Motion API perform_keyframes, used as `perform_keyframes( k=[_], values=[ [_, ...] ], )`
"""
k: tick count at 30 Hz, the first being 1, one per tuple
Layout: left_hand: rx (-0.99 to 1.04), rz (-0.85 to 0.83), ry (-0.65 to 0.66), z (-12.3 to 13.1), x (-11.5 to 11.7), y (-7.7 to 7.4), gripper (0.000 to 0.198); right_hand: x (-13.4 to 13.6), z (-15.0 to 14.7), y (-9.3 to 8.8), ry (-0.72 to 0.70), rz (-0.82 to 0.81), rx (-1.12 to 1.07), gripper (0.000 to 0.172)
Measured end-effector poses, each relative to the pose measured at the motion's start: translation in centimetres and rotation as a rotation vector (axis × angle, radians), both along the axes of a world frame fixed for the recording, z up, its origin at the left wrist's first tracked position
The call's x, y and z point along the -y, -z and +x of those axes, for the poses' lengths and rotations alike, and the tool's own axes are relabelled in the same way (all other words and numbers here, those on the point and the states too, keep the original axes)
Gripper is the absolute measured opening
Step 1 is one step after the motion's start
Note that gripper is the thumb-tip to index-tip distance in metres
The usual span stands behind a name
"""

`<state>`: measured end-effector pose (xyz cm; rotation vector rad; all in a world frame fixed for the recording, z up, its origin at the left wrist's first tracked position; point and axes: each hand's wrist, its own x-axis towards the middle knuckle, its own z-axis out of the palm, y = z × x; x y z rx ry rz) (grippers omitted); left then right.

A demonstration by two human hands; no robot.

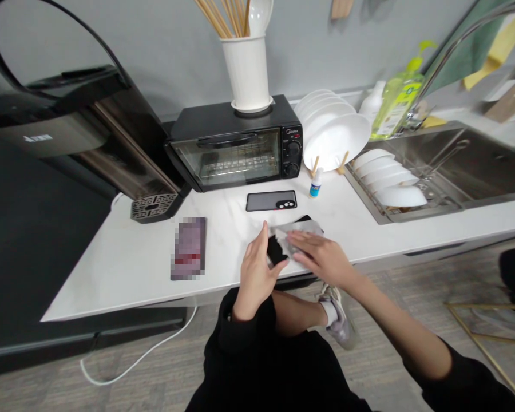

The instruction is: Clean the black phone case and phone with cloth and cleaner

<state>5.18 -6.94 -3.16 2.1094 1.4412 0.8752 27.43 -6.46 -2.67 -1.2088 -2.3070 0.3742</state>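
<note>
A black phone-like slab lies on the white counter near its front edge, partly covered by a thin grey cloth or wipe. My left hand holds the slab's left end, thumb at the near side and fingers along the far side. My right hand presses on the cloth over the slab, its fingers pointing left. Behind them is a grey phone case with black edges and camera holes. A small white bottle with a blue label stands upright to the case's right.
A blurred-out phone lies left on the counter. Behind stand a toaster oven, a utensil holder, a dispenser and plates. The sink with bowls is right.
</note>
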Motion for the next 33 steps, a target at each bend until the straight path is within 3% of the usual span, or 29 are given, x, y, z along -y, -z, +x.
perform_keyframes(
  k=[2,4,7,10,12,15,18,20,22,25,27,29,33],
  values=[
    [-0.005,-0.008,0.012,0.0,0.1,-0.2,0.104,-0.6,0.4,0.4,0.181,0.059,0.057,0.060],
    [-0.004,-0.026,0.036,-0.2,0.1,-0.1,0.105,0.0,-1.1,0.7,0.226,0.083,0.073,0.069],
    [0.014,-0.051,0.042,-0.5,0.0,0.3,0.106,1.8,-4.1,0.5,0.010,0.035,0.015,0.068],
    [0.037,-0.067,0.035,-0.5,-0.1,0.5,0.111,2.2,-3.6,0.1,-0.161,-0.017,-0.035,0.056],
    [0.051,-0.072,0.030,-0.4,-0.1,0.4,0.113,1.2,-1.8,0.0,-0.051,-0.004,-0.011,0.050],
    [0.086,-0.070,0.021,-0.2,0.0,0.1,0.113,-0.3,-0.8,0.2,0.191,0.048,0.026,0.060],
    [0.102,-0.063,0.027,-0.3,0.2,0.2,0.108,0.5,-3.5,0.3,0.081,0.054,0.015,0.073],
    [0.098,-0.071,0.025,-0.5,0.2,0.3,0.107,1.7,-5.1,0.1,-0.078,0.037,-0.012,0.068],
    [0.088,-0.081,0.016,-0.5,0.2,0.4,0.108,2.4,-4.7,0.0,-0.145,0.031,-0.027,0.056],
    [0.075,-0.072,0.009,-0.3,0.1,0.2,0.114,1.2,-1.2,0.1,-0.024,0.054,0.001,0.046],
    [0.080,-0.059,0.002,-0.1,0.1,0.1,0.115,-0.2,0.6,0.3,0.118,0.079,0.023,0.052],
    [0.089,-0.049,-0.008,0.0,0.1,0.2,0.115,-0.8,0.3,0.5,0.169,0.100,0.041,0.061],
    [0.079,-0.028,0.008,-0.2,0.1,0.6,0.113,1.0,-3.7,0.5,-0.043,0.102,0.073,0.077]
  ],
)
